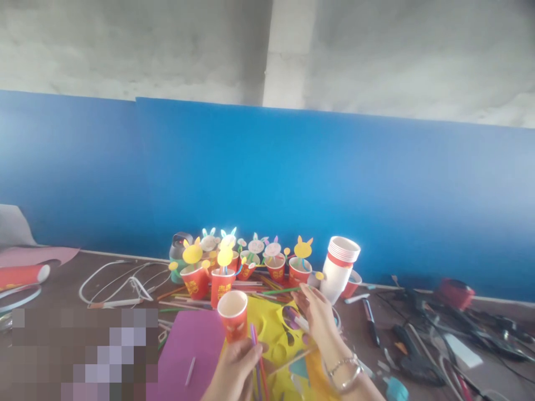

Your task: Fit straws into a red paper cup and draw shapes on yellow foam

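My left hand (pixel 234 368) is low in the middle, fingers closed round a bundle of thin coloured sticks (pixel 258 362), right beside a red paper cup (pixel 233 315). My right hand (pixel 316 318), with a bracelet on the wrist, reaches forward over a yellow foam sheet (pixel 271 328); its fingers pinch a small pen-like piece I cannot make out. Behind stand several red cups topped with yellow and white paper bunny faces (pixel 225 267).
A stack of white and red paper cups (pixel 339 266) leans at the right of the row. A purple foam sheet (pixel 190 351) lies at the left, white cables (pixel 121 281) beyond it. Tools and dark wires (pixel 422 334) litter the right. A blue wall panel (pixel 267 184) backs the table.
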`<action>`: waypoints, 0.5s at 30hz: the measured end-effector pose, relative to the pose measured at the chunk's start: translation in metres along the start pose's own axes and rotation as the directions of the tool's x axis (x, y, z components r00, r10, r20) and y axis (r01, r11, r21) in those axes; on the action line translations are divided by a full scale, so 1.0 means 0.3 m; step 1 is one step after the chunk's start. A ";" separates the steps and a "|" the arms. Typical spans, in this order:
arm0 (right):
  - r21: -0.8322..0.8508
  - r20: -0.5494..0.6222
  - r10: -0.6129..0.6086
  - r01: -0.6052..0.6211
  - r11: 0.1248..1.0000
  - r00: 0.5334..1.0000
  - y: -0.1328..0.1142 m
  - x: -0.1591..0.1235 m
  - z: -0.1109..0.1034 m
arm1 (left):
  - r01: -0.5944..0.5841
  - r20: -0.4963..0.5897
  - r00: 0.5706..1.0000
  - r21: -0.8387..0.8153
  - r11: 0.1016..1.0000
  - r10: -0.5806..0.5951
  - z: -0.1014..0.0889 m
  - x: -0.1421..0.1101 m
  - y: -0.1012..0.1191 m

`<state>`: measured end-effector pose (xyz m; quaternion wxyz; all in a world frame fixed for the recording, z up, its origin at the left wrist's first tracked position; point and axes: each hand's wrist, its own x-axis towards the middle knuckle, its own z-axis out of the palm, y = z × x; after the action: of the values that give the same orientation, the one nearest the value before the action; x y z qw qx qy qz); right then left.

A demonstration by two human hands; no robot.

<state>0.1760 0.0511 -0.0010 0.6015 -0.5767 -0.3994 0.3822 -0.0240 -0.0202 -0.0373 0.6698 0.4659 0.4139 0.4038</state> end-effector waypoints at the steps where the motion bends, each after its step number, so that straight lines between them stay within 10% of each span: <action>1: -0.039 -0.020 -0.022 0.021 0.999 1.000 0.009 0.016 -0.002 | -0.001 -0.003 1.000 -0.001 1.000 0.001 0.002 -0.001 0.001; 6: -0.424 0.049 -0.161 0.167 0.890 0.986 0.036 0.046 0.012 | -0.004 0.003 1.000 -0.012 1.000 0.004 0.004 -0.005 0.003; 15: -0.805 0.478 -0.125 0.491 0.332 0.869 -0.023 0.046 0.172 | -0.084 0.015 0.996 -0.077 0.993 0.086 -0.006 0.032 -0.040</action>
<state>0.1339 0.0835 0.0073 0.1731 -0.6471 -0.7393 0.0685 -0.0206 -0.0135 -0.0511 0.6729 0.4608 0.3719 0.4433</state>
